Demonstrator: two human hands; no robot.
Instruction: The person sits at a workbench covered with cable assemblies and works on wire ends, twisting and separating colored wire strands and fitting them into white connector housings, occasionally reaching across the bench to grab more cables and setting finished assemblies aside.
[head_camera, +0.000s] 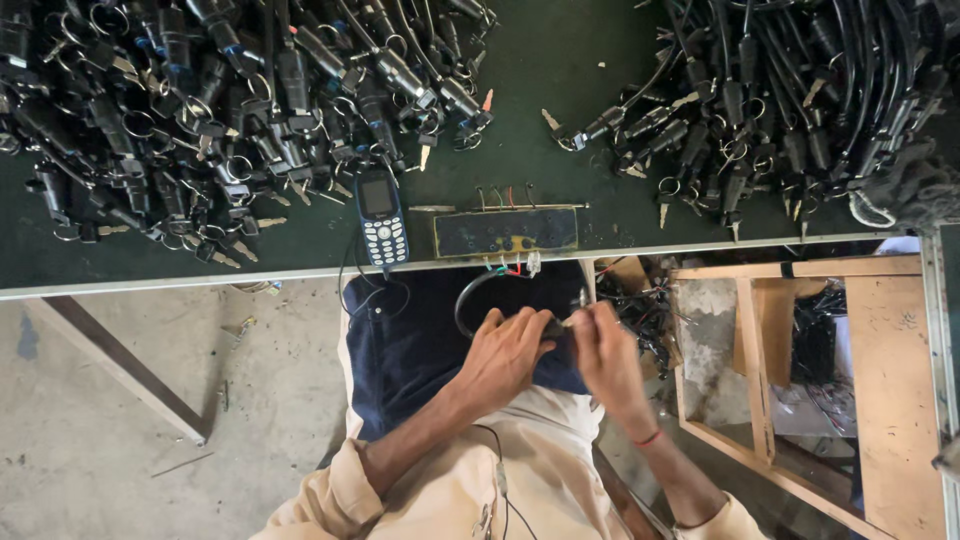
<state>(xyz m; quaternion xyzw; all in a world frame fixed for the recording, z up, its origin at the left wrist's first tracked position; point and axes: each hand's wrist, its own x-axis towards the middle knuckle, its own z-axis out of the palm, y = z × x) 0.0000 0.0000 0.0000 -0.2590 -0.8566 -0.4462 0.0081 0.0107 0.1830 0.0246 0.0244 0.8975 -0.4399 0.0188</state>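
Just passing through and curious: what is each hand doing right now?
Left hand: closed around a black cable lock.
Right hand: pinching something small at the lock's end; what, cannot be told.

There is one view only, from the camera on my head, and it looks almost straight down over my lap. The picture comes out turned: my arms and sleeves enter from the bottom edge, and the table (300, 262) runs across the upper half, its near edge a pale line from side to side. My left hand (505, 355) and right hand (605, 355) sit near the middle, close enough to tell single fingers. To one side the bare floor (130, 400) shows, to the other a wooden crate (880, 350). No second view shares this scene.
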